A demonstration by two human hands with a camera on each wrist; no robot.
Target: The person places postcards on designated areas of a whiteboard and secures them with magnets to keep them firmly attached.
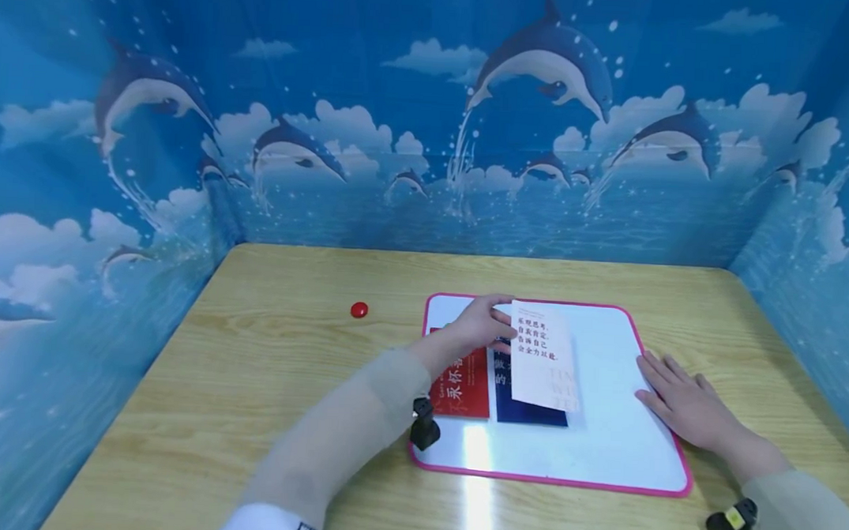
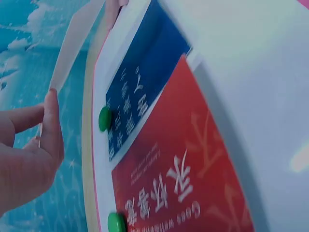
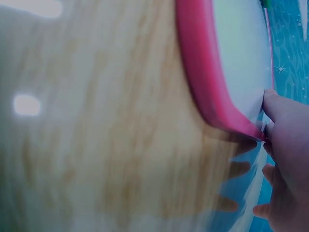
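Observation:
My left hand (image 1: 480, 323) pinches a white card (image 1: 543, 357) printed with dark red Chinese characters by its left edge. In the left wrist view the card (image 2: 75, 41) is seen nearly edge-on, raised off the whiteboard (image 1: 623, 432). A dark blue card (image 2: 145, 72) lies beneath it on the board, partly covered in the head view. Beside that lies a red card (image 2: 178, 169) with white characters. Green magnets (image 2: 105, 119) sit at the top ends of both. My right hand (image 1: 692, 407) rests with spread fingers on the board's right edge, its thumb over the pink rim.
A red round magnet-like piece (image 1: 359, 310) lies on the wooden table (image 1: 284, 385), left of the board. A blue curtain (image 1: 418, 83) with dolphins hangs behind the table and along both sides. Light glares off the board's lower left.

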